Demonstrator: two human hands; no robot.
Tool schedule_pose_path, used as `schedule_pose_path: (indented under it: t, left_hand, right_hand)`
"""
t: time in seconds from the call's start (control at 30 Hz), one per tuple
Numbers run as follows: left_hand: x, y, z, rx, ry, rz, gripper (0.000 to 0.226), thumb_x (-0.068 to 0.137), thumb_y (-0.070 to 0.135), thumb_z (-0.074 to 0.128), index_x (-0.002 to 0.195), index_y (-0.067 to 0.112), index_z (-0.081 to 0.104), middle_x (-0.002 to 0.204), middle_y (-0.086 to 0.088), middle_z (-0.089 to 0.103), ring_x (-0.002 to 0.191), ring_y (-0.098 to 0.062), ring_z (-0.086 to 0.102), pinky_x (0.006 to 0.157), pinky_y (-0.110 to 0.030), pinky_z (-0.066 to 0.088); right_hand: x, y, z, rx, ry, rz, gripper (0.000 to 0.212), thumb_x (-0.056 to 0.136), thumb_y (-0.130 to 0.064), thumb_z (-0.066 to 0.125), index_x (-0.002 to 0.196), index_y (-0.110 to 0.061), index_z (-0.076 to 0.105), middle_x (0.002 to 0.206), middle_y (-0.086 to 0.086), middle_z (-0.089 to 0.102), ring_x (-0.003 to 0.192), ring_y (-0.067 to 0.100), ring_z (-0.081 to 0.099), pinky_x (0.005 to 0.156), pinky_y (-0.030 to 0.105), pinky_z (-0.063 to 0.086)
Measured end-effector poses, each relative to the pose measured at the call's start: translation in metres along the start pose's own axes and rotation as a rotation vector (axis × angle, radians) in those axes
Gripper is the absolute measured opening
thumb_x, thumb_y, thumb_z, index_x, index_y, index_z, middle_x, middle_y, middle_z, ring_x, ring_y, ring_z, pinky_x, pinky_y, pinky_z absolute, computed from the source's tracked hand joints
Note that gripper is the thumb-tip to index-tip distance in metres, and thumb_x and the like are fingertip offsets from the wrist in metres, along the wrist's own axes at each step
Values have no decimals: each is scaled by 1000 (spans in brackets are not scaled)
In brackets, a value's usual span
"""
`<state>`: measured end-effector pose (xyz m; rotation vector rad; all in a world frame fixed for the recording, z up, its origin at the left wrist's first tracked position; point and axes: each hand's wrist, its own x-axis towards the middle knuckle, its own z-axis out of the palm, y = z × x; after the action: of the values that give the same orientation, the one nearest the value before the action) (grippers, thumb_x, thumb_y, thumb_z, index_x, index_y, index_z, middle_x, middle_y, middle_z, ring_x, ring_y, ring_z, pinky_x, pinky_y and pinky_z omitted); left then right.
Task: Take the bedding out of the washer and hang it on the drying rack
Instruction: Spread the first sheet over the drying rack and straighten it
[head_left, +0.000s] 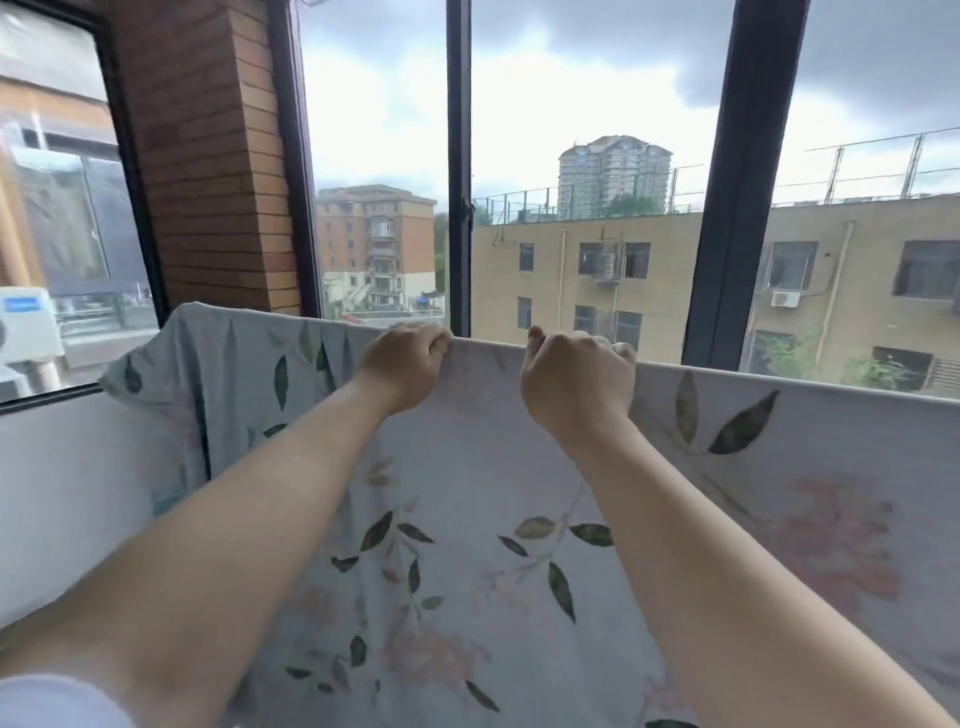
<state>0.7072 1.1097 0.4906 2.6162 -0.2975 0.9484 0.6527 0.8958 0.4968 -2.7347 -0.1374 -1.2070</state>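
The bedding (467, 519) I am hanging is a pale grey-white sheet printed with dark green leaves, thin stems and faded pink blossoms. It hangs spread wide, its top fold running in a nearly straight line from upper left down toward the right edge of my view, draped over a support I cannot see beneath the cloth. At the left end it bunches into soft pleats and a drooping corner, while the broad front panel falls smooth toward me.

Bare forearms, white sleeve (57, 701) at left elbow.
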Motion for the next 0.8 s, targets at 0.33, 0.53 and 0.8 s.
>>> schedule_pose_path:
  t: [0.33,0.53,0.8]
  left_hand:
    - [23,-170,-28,17,82,-161,44,108,39,29,131,19,61,136,1,61,124,-20,54,100,-36,45]
    - [37,-261,-41,88,124,-220,43,107,38,30,133,22,60,141,2,57,133,-22,49,107,-38,40]
    - [42,-386,-78,-272,672,-1198,61,96,37,54,147,7,37,151,-14,42,137,-33,44,110,-44,39]
  right_hand:
    - [55,-161,73,195,-88,-85,49,107,-36,27,85,-21,68,93,6,72,89,29,66,94,42,35]
    - [86,-249,102,301,-176,-137,35,102,-30,36,102,-21,69,102,3,70,95,28,67,84,40,35]
    - [110,-350,142,196,-212,-164,24,102,-33,38,90,-25,58,96,4,65,87,27,58,78,43,26]
